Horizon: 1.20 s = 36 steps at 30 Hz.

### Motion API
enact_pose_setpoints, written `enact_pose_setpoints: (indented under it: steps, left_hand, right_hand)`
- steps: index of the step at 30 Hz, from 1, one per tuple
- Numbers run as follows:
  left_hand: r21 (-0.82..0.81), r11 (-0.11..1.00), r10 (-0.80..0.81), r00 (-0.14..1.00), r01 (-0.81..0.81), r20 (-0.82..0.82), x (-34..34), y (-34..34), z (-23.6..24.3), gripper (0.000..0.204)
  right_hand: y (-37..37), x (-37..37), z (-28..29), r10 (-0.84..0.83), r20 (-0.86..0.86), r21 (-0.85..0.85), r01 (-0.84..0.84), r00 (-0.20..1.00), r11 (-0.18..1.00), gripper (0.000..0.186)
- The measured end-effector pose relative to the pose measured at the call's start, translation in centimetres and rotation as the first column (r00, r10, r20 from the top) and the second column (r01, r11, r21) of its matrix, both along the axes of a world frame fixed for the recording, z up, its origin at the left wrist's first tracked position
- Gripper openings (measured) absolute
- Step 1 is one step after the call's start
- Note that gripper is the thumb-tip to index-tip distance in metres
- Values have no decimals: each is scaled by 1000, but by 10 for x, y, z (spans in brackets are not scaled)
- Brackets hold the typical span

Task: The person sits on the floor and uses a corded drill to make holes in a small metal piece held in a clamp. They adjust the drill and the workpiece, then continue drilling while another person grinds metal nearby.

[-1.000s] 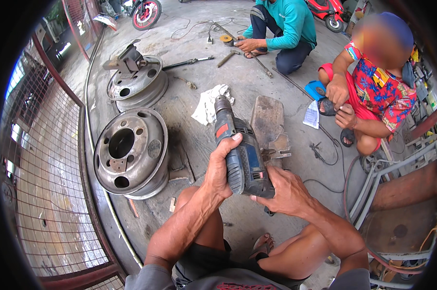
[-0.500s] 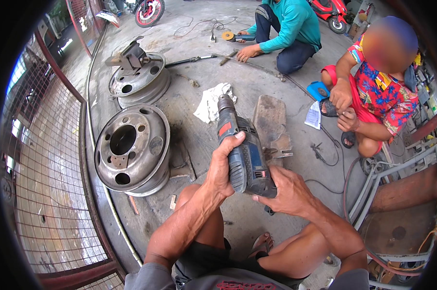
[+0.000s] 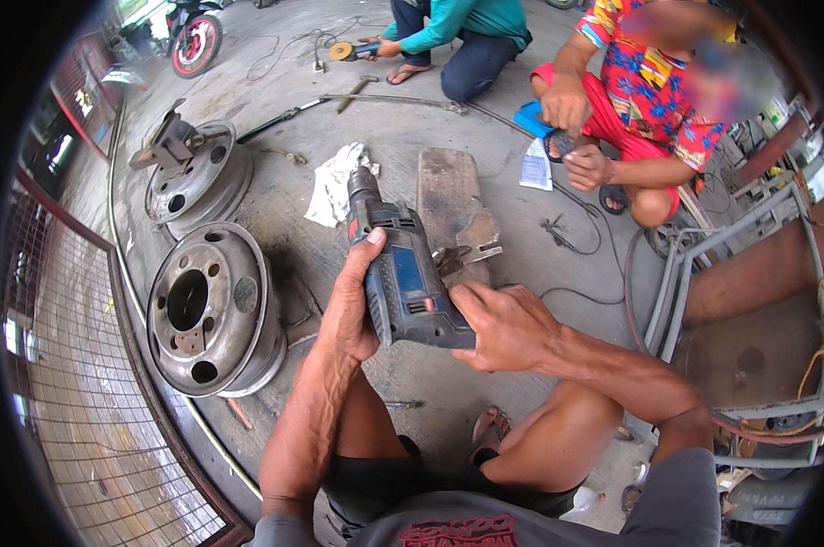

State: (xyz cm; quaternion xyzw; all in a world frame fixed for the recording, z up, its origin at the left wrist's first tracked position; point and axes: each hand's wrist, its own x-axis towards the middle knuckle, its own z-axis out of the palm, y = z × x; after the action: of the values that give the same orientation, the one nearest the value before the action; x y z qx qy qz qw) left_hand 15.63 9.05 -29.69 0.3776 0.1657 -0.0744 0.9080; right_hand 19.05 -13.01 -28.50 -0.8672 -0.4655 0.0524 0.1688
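Note:
A dark blue and black power drill [image 3: 407, 273] is held up in front of me, its chuck pointing away from me and a little left. My left hand [image 3: 350, 305] cradles the body from the left side, thumb laid along the top. On the right, my right hand [image 3: 508, 326] is closed round the handle, whose far part is hidden by the fingers. Beyond the chuck a crumpled white cloth [image 3: 330, 187] lies on the floor. Right of the drill sits a worn, brownish slab [image 3: 448, 182], with a metal piece [image 3: 485, 254] at its near end.
Two steel wheel rims [image 3: 259, 319] stand at left, the farther one bearing a vise [image 3: 170, 141]. A co-worker in teal holds an angle grinder [image 3: 362, 49] near a hammer [image 3: 355, 95]. Another person squats at right by a metal frame [image 3: 681, 301]. Cables [image 3: 594, 214] cross the floor.
My view has shifted to the right, so the surroundings slide left in it. The drill stays in both hands. The co-worker in teal now has a hand up at the grinder, off the floor.

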Motion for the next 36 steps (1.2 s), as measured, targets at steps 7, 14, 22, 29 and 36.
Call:
enact_pose_setpoints:
  steps: [7, 14, 22, 29, 36]
  left_hand:
    - [184, 977, -91, 991, 108, -100, 26, -15, -27, 44]
    - [232, 972, -19, 997, 35, -72, 17, -18, -27, 49]
    - [179, 984, 19, 999, -11, -45, 15, -22, -27, 53]
    - [42, 996, 75, 997, -74, -21, 4, -11, -12, 51]
    - [-12, 997, 77, 996, -77, -37, -7, 1, -3, 48]
  right_hand:
    - [-15, 12, -13, -105, -34, -59, 103, 994, 993, 61]
    - [-15, 7, -6, -101, -99, -60, 96, 990, 994, 62]
    - [-15, 7, 9, -96, -110, -95, 86, 989, 992, 59]
    - [6, 1, 45, -72, -4, -162, 70, 997, 984, 63]
    - [21, -23, 42, -165, 138, -88, 178, 977, 980, 69]
